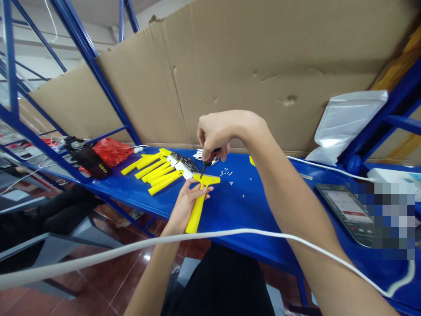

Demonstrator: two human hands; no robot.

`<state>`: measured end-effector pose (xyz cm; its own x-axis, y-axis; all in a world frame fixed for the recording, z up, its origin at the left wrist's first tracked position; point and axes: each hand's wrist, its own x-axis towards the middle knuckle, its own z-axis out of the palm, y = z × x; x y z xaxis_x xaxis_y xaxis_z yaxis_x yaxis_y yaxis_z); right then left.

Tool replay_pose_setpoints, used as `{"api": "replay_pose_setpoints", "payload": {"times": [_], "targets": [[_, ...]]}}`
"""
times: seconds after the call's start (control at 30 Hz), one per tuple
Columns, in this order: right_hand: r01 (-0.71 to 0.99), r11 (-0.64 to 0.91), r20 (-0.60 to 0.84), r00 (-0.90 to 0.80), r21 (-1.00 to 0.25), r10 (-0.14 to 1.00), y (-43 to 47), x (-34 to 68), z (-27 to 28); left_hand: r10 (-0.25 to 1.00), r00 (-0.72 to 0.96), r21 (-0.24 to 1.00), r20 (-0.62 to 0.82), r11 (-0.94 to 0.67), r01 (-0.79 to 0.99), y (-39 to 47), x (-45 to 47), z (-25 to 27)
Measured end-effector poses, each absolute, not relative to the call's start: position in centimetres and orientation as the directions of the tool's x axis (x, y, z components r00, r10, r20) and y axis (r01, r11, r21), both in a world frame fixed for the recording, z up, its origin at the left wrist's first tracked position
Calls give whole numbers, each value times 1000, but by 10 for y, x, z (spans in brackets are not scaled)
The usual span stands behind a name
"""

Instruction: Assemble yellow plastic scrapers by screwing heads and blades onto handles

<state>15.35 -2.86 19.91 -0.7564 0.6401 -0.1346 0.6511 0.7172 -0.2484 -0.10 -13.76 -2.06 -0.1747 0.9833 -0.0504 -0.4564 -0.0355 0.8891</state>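
Observation:
My left hand (190, 198) is closed around a yellow scraper (196, 213) with a T-shaped head, near the front edge of the blue table. From above, my right hand (215, 136) grips a screwdriver (204, 169) with a dark red and black handle. Its shaft points down onto the left part of the scraper's head. Several small screws (226, 172) lie loose just right of the head. To the left, several more yellow scrapers (158, 171) lie in a row, with printed black and white blade pieces (184, 164) at their heads.
A black bottle (87, 158) and a red plastic bag (115, 151) stand at the left. Rightward lie a phone (347, 213) and a white bag (348, 118). A white cable (243, 231) crosses in front of my arms. Cardboard (263, 66) walls the back of the blue table (243, 210).

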Motion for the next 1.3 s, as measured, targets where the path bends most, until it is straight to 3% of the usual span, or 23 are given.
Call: {"api": "replay_pose_setpoints", "payload": {"times": [0.47,0.7,0.8,0.9,1.03,1.3], "targets": [[655,716,-162,-755,-243,636,-32,154,201,984,-173,901,-39,-40,-432,-140,0,-17],[601,716,-124,-789,-354,601,-27,176,212,978,-200,866,55,-146,-478,-144,1,-17],[519,726,-18,-819,-451,574,-24,202,219,966,-229,813,119,-228,-536,-146,-1,-20],[397,747,224,-786,-533,577,-23,233,225,951,-248,774,185,-296,-559,-148,-3,-25],[349,792,499,-631,-501,594,-25,266,227,946,-230,764,228,-321,-559,-151,-5,-28],[394,821,676,-472,-413,566,-18,278,223,952,-196,771,234,-304,-559,-159,-1,-20]]}}
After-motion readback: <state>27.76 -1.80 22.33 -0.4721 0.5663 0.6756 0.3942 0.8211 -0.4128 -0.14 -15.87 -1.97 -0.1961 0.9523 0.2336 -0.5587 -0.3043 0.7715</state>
